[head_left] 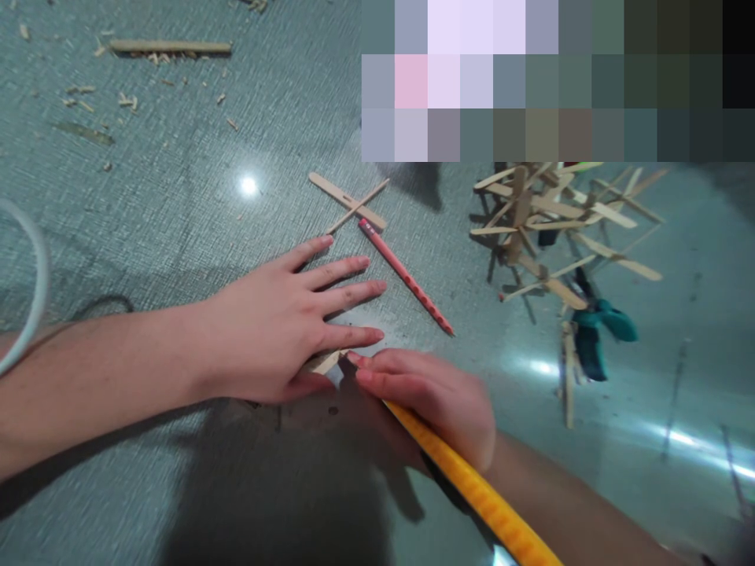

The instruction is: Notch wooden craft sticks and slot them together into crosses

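My left hand (283, 318) lies flat on the table with its fingers spread. Between its thumb and index finger, a pale wooden piece (324, 362) pokes out, mostly covered by the hand. Close by, my right hand (425, 393) is closed around a long yellow-handled tool (465, 479). That tool slants down toward the lower right edge; its working end is hidden by the fingers. Beyond my left fingertips are two crossed wooden craft sticks (336, 189), one with a small slot. A red pencil (406, 277) lies beside them, its point toward my right hand.
A structure of joined craft sticks (546, 208) stands at the right. Near it are a dark teal-handled tool (593, 334) and a loose stick (568, 377). Top left, a thin wooden stick (171, 48) lies among shavings (128, 102). A white curved tube (41, 275) crosses the left edge.
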`<state>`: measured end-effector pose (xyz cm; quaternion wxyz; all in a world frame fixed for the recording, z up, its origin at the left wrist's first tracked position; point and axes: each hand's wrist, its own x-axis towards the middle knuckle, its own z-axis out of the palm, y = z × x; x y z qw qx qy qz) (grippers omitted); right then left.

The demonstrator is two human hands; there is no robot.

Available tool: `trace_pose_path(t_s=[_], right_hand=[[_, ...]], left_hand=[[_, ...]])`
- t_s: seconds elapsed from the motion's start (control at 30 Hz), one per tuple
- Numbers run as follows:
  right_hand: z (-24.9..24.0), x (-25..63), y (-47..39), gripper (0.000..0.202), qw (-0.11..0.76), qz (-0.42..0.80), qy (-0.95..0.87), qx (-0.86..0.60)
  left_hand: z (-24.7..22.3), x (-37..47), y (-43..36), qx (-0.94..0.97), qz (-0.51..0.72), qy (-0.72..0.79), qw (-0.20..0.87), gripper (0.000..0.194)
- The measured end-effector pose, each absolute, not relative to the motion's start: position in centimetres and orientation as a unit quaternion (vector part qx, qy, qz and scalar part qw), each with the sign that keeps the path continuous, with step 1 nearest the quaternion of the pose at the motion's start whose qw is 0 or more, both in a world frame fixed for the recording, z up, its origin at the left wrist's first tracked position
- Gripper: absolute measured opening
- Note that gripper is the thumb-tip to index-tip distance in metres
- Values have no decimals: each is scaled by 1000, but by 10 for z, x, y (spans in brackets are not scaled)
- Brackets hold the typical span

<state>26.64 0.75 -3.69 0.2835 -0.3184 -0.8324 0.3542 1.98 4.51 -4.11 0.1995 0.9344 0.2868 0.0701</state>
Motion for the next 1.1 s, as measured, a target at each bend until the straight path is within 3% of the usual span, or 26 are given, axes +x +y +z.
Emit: trace_pose_path(t_s=[1.1], right_hand=[[-41,268,6,16,290,369,-819,-331]], left_hand=[[-45,20,43,932,76,295,196,57]])
